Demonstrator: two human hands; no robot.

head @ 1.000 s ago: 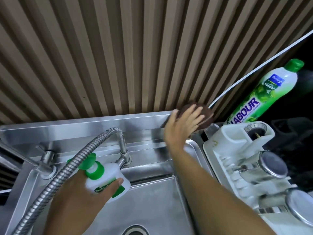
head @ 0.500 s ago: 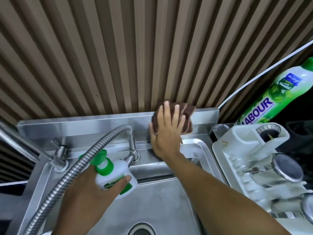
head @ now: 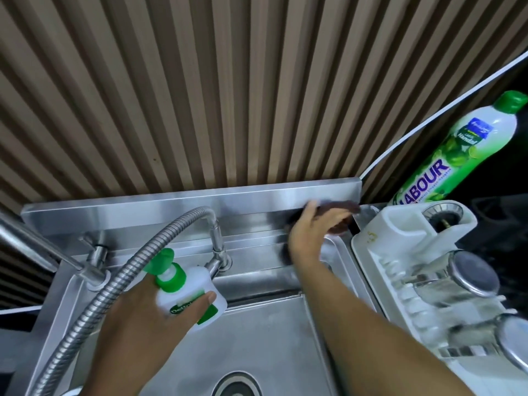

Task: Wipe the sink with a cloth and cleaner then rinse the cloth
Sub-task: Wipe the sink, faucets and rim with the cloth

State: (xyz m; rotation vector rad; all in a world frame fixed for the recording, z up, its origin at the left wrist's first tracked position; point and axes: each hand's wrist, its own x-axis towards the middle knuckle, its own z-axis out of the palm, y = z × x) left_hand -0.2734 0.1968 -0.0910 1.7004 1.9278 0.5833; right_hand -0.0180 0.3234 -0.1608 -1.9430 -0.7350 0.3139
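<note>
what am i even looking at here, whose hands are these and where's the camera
There is no machine here, just a person's two bare hands. The one picture comes from a wide-angle camera worn on the person's head, looking forward and down, which is why the slatted wall bends.

Below is a steel sink with a flexible metal hose tap arching over it. The left hand holds a white pump bottle with a green top, which looks like the cleaner. The right hand presses a dark brown cloth against the sink's raised back edge at its right end; that hand is blurred, so it is probably wiping.

To the right sits a white dish rack with metal cups, and behind it a green-capped bottle labelled LABOUR.
</note>
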